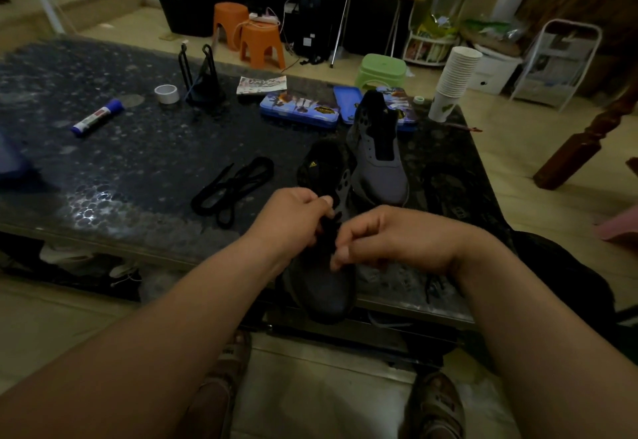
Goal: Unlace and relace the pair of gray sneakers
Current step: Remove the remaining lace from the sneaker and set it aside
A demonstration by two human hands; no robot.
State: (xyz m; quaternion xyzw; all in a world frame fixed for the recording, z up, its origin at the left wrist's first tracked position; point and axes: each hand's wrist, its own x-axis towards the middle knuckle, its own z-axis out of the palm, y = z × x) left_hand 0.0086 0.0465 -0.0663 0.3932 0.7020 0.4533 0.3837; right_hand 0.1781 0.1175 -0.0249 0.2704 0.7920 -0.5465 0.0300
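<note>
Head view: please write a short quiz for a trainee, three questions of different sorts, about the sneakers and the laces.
1. True or false: the far sneaker is laced.
2. Where does the loose lace lie? A: on the floor. B: on the table, left of the sneakers. C: in a cup.
3. Fill in: the left hand and the right hand pinch a black ____ above the near sneaker.
Key: 1 false; 2 B; 3 lace.
</note>
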